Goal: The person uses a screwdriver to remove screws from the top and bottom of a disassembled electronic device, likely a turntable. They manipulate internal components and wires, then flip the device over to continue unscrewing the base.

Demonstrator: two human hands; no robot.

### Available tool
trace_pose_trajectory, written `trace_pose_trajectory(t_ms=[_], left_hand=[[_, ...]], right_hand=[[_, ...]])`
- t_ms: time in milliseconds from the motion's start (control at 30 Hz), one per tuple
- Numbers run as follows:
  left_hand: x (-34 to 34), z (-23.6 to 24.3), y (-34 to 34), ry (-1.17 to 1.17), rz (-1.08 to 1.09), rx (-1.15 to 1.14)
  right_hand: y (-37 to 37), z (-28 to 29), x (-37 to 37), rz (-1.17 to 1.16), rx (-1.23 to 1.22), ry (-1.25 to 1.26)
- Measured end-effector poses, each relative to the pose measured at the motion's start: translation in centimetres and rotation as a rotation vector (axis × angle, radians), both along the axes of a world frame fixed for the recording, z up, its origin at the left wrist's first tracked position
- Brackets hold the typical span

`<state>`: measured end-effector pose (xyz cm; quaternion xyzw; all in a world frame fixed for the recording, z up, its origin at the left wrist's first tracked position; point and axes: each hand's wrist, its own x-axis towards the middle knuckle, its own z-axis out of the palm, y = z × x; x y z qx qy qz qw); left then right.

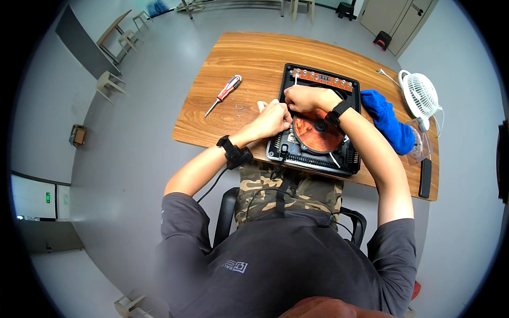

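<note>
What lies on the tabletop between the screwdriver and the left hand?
A few small loose pieces, too small to identify, lie on the wooden tabletop between the screwdriver and the left hand, as the head view shows.

The wide head view looks steeply down past the person's chest [302, 259] onto the nearby table [212, 79]

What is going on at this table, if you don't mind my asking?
A seated person has both hands at an open black appliance on the wooden table. The left hand is over its left edge, and the right hand is at the far side of the round copper-coloured coil; anything they may grip is hidden. A red-and-white screwdriver lies to the left. To the right are a blue cloth and a white fan.
</note>
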<state>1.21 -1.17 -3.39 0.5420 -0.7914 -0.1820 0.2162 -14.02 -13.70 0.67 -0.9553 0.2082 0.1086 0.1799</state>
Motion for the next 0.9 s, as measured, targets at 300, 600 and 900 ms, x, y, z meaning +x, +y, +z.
trace_pose_trajectory(t_ms=[300,600,900], left_hand=[[0.2,0.0,-0.1,0.024,-0.013,-0.008],[0.5,-0.1,-0.3,0.008,-0.038,0.015],[0.4,-0.5,-0.5,0.03,-0.039,0.017]], right_hand=[[-0.5,-0.9,-0.1,0.027,-0.02,-0.032],[-0.7,-1.1,0.0,0.053,-0.005,-0.035],[-0.5,-1.0,-0.1,0.05,0.0,-0.051]])
